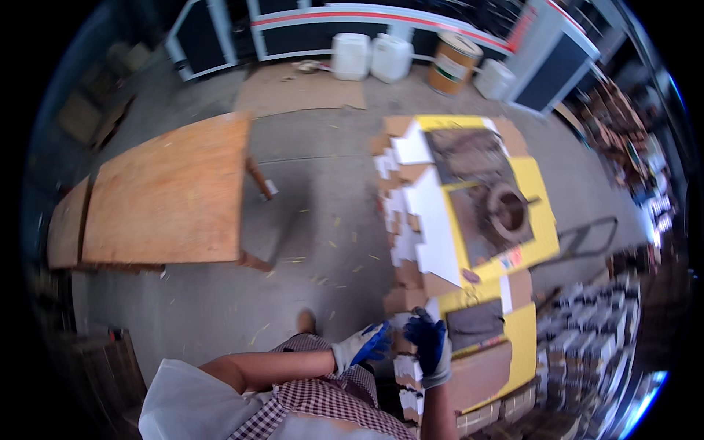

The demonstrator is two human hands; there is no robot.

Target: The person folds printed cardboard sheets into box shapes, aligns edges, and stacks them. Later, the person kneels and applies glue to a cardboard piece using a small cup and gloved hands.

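My left hand (pixel 364 346), in a white glove with a blue coated palm and fingers, is held in front of my body with its fingers stretched out and nothing seen in them. My right hand (pixel 431 343), gloved alike, hovers by the left edge of the near stack of yellow-printed cardboard sheets (pixel 521 334), fingers raised and apart. Some blur lies over both hands. On that stack lie a dark grey flat piece (pixel 475 325) and a brown cardboard piece (pixel 480 375). Farther off, a taller stack of cardboard sheets (pixel 541 192) carries a brown ring-shaped object (pixel 507 213) and a dark folded piece (pixel 468 152).
A wooden table (pixel 165 194) stands at the left. White jugs (pixel 351 57) and a brown drum (pixel 452 64) line the machine (pixel 323 33) at the back. Bundled stacks (pixel 587 337) fill the right, near a dark metal handle (pixel 595 238). Yellow scraps litter the floor (pixel 330 242).
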